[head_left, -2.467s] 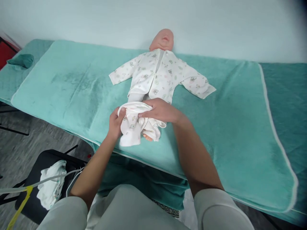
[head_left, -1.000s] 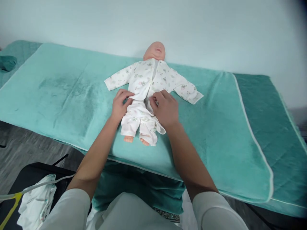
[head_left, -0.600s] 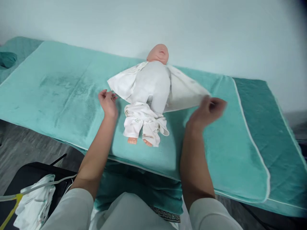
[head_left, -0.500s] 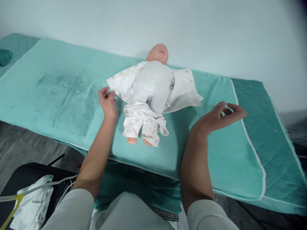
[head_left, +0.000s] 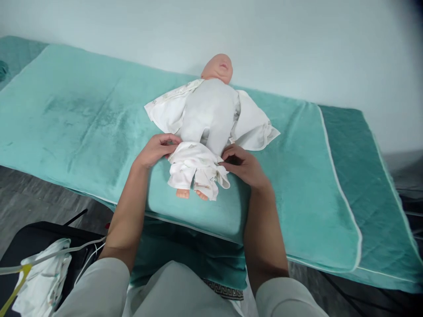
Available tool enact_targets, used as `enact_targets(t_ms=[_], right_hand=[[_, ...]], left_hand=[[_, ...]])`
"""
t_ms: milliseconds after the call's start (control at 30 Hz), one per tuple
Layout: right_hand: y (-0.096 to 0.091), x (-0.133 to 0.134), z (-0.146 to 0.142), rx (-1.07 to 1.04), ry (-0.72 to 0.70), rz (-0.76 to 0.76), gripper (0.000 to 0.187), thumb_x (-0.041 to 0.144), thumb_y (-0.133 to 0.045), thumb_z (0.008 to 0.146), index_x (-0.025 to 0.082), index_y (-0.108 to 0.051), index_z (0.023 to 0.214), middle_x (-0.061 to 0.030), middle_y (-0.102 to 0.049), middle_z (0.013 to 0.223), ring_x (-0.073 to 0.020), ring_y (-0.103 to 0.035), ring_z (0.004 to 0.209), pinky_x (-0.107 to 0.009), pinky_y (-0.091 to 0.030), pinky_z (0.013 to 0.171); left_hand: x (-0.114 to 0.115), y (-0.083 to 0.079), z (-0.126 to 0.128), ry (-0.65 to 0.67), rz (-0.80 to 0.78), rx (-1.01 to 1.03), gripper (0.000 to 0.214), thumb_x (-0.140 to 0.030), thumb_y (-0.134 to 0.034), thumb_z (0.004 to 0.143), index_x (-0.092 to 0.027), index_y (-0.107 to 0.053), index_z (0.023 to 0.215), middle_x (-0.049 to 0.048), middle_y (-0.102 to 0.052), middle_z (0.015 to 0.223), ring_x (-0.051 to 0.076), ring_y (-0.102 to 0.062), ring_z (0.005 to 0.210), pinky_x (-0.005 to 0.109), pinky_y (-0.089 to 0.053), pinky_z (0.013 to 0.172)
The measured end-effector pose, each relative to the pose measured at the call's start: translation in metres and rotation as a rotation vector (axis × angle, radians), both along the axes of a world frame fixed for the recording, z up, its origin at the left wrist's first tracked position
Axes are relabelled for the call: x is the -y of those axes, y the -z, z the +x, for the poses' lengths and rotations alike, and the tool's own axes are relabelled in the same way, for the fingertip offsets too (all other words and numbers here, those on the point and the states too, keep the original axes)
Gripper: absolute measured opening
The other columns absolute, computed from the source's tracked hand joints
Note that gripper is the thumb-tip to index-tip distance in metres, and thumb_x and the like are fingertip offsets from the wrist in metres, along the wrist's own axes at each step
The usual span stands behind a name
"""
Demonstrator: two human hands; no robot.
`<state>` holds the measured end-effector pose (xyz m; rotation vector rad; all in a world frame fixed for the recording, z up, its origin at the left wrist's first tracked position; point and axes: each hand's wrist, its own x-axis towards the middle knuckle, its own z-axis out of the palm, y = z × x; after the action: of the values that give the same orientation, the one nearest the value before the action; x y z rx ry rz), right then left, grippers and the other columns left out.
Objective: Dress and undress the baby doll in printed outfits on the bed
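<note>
A baby doll (head_left: 208,114) lies on its back on a teal towel (head_left: 82,114), head toward the wall. Its white printed jacket (head_left: 165,116) is spread open to both sides, baring the pale cloth torso. White printed trousers (head_left: 193,169) are bunched low on the legs, with both feet showing. My left hand (head_left: 155,149) pinches the trousers' waistband at the doll's left-hand side. My right hand (head_left: 243,165) grips the waistband on the other side, fingers curled into the cloth.
The towel covers a teal padded table (head_left: 380,185) against a pale wall. At the lower left a black chair (head_left: 36,237) holds a crumpled white garment (head_left: 39,281) and a clear hanger with a yellow tip. Grey floor lies below.
The jacket was flung open to both sides and let go. Both hands then came back in and took hold of the trousers' waistband at the doll's hips.
</note>
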<state>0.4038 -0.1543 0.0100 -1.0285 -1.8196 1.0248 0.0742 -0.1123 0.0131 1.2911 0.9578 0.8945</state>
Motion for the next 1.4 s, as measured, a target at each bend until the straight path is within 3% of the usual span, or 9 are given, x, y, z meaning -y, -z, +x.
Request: enact_targets(t_ms=[167, 300, 433, 633, 767, 900, 1133, 1300, 1400], right_hand=[[0.004, 0.002, 0.000, 0.007, -0.033, -0.001, 0.030, 0.051, -0.080, 0.092, 0.024, -0.067, 0.089, -0.0029, -0.063, 0.094, -0.0184, -0.058, 0.086, -0.033, -0.046, 0.076], [0.010, 0.005, -0.004, 0.011, 0.019, 0.075, 0.024, 0.045, -0.075, 0.097, 0.024, -0.064, 0.089, -0.0029, -0.064, 0.094, -0.0186, -0.059, 0.086, -0.034, -0.047, 0.077], [0.014, 0.009, -0.010, 0.054, 0.150, 0.170, 0.023, 0.041, -0.072, 0.097, 0.024, -0.060, 0.088, -0.0021, -0.064, 0.091, -0.0169, -0.058, 0.078, -0.033, -0.046, 0.071], [0.020, 0.008, -0.020, 0.098, 0.361, 0.253, 0.021, 0.038, -0.068, 0.096, 0.023, -0.056, 0.087, -0.0001, -0.061, 0.085, -0.0148, -0.053, 0.071, -0.030, -0.046, 0.068], [0.023, 0.003, -0.023, 0.101, 0.542, 0.217, 0.028, 0.048, -0.065, 0.096, 0.023, -0.056, 0.088, -0.0002, -0.059, 0.078, -0.0150, -0.052, 0.066, -0.030, -0.045, 0.063], [0.027, -0.001, -0.024, 0.058, 0.662, 0.163, 0.033, 0.055, -0.068, 0.093, 0.024, -0.058, 0.090, -0.0007, -0.062, 0.077, -0.0164, -0.056, 0.066, -0.030, -0.047, 0.062], [0.028, -0.001, -0.023, 0.076, 0.579, 0.190, 0.023, 0.047, -0.066, 0.098, 0.025, -0.062, 0.098, -0.0032, -0.066, 0.089, -0.0185, -0.061, 0.078, -0.033, -0.052, 0.070], [0.018, 0.001, -0.025, 0.147, 0.496, 0.457, 0.013, 0.036, -0.061, 0.102, 0.023, -0.063, 0.099, -0.0115, -0.064, 0.118, -0.0257, -0.064, 0.109, -0.043, -0.058, 0.091], [0.015, 0.002, -0.026, 0.161, 0.457, 0.505, 0.008, 0.032, -0.060, 0.103, 0.024, -0.061, 0.102, -0.0121, -0.063, 0.127, -0.0282, -0.062, 0.123, -0.050, -0.056, 0.103]], left_hand=[[0.002, -0.006, -0.008, 0.134, -0.055, -0.029, 0.031, -0.035, -0.090, 0.073, -0.015, -0.081, 0.095, 0.0023, -0.069, 0.072, 0.008, -0.055, 0.056, 0.018, -0.039, 0.049], [0.004, -0.010, -0.010, 0.236, -0.060, -0.014, 0.038, -0.040, -0.094, 0.068, -0.015, -0.081, 0.094, 0.0038, -0.071, 0.080, 0.011, -0.060, 0.066, 0.020, -0.046, 0.059], [0.007, -0.010, -0.009, 0.264, -0.015, 0.007, 0.036, -0.039, -0.095, 0.069, -0.017, -0.082, 0.093, 0.0025, -0.067, 0.084, 0.011, -0.061, 0.075, 0.021, -0.047, 0.067], [0.011, -0.004, -0.007, 0.122, 0.116, -0.023, 0.034, -0.049, -0.079, 0.088, -0.016, -0.082, 0.093, 0.0046, -0.068, 0.085, 0.010, -0.050, 0.066, 0.022, -0.038, 0.059], [0.013, -0.004, -0.008, 0.124, 0.171, -0.026, 0.026, -0.042, -0.081, 0.087, -0.018, -0.082, 0.097, 0.0066, -0.072, 0.101, 0.014, -0.062, 0.087, 0.024, -0.047, 0.078], [0.015, -0.009, -0.008, 0.187, 0.141, -0.042, 0.024, -0.037, -0.083, 0.083, -0.019, -0.080, 0.099, 0.0067, -0.070, 0.109, 0.015, -0.063, 0.093, 0.025, -0.049, 0.085], [0.015, -0.007, -0.005, 0.163, 0.126, -0.085, 0.016, -0.028, -0.080, 0.080, -0.017, -0.075, 0.090, 0.0041, -0.067, 0.098, 0.015, -0.061, 0.089, 0.025, -0.048, 0.083], [0.018, -0.004, 0.001, 0.055, 0.200, -0.105, 0.016, -0.032, -0.073, 0.086, -0.016, -0.071, 0.089, 0.0030, -0.065, 0.091, 0.012, -0.056, 0.082, 0.023, -0.044, 0.075], [0.020, -0.004, 0.004, 0.013, 0.222, -0.115, 0.019, -0.035, -0.072, 0.088, -0.016, -0.070, 0.088, 0.0030, -0.064, 0.090, 0.013, -0.056, 0.081, 0.024, -0.044, 0.075]])
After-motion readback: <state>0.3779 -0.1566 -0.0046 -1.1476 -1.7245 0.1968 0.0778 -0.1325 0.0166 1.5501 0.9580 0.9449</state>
